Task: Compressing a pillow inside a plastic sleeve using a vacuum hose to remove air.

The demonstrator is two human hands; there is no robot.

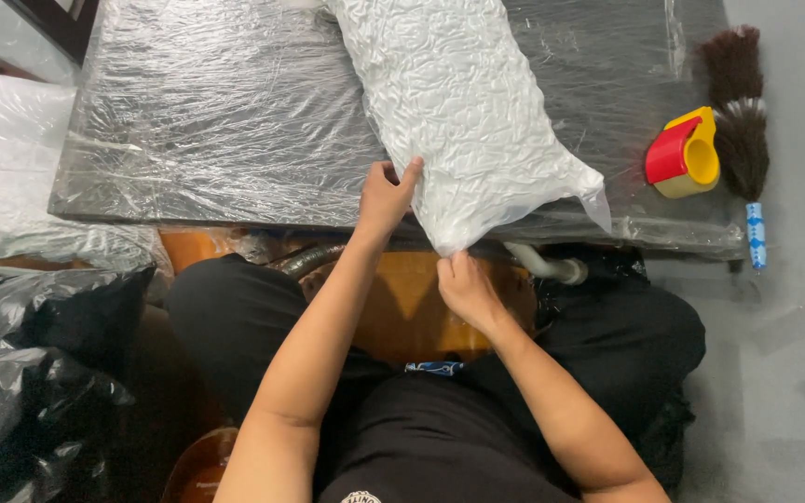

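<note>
Both bare arms reach forward from the body, bent a little at the elbows. The left hand (386, 197) is up higher, its fingers spread and curled in a loose grip, thumb out to the side. The right hand (466, 289) is lower and closer in, with its fingertips pinched tight together.

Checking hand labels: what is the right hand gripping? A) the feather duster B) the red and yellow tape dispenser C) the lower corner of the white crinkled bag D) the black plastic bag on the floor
C: the right hand pinches the bottom corner of the white crinkled bag at the table edge; the left hand rests on its side.
</note>
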